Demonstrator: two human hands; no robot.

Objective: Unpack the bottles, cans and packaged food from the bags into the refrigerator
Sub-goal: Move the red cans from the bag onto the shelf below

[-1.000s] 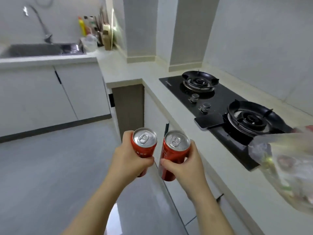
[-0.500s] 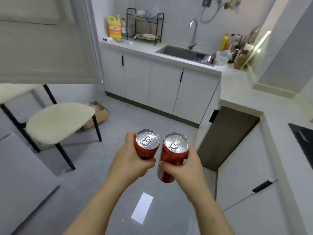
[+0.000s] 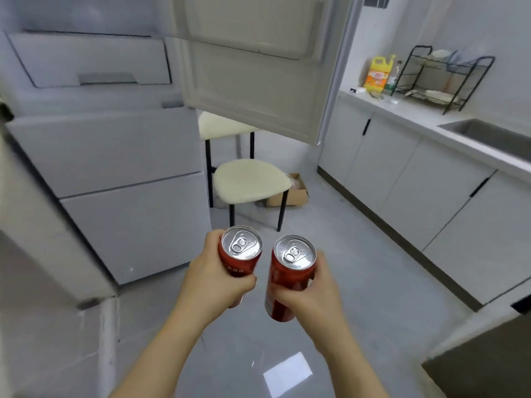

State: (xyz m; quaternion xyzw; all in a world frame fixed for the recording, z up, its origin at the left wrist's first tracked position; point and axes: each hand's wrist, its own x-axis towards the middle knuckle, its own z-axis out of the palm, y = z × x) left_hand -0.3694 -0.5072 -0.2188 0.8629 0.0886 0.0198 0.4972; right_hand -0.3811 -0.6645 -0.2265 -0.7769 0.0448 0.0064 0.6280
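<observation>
**Q:** What is held, and how?

**A:** Two red cans are gripped, one in each hand. The left hand is wrapped round the left can, with its fingers curled tight on the side. The right hand is clamped the same way on the right can. The cans are held just beside each other, with a narrow gap between them.

**Q:** How are they oriented?

**A:** Both long axes are held roughly upright. The unopened silver tops are turned up toward the camera and the bases point at the floor.

**Q:** Where is the refrigerator?

**A:** The refrigerator is seen at ten o'clock from the hands. Its upper door is swung open at twelve o'clock. The open upper compartment lies up and to the left, so the left hand is judged the nearer one, and a lift toward eleven o'clock would be called for.

**Q:** What is inside?

**A:** Only a white inner drawer can be made out, and it is shut, so its contents cannot be told. The two lower drawer fronts are also shut. At one o'clock a cardboard box is seen behind a chair. Its contents are too blurred to name.
</observation>
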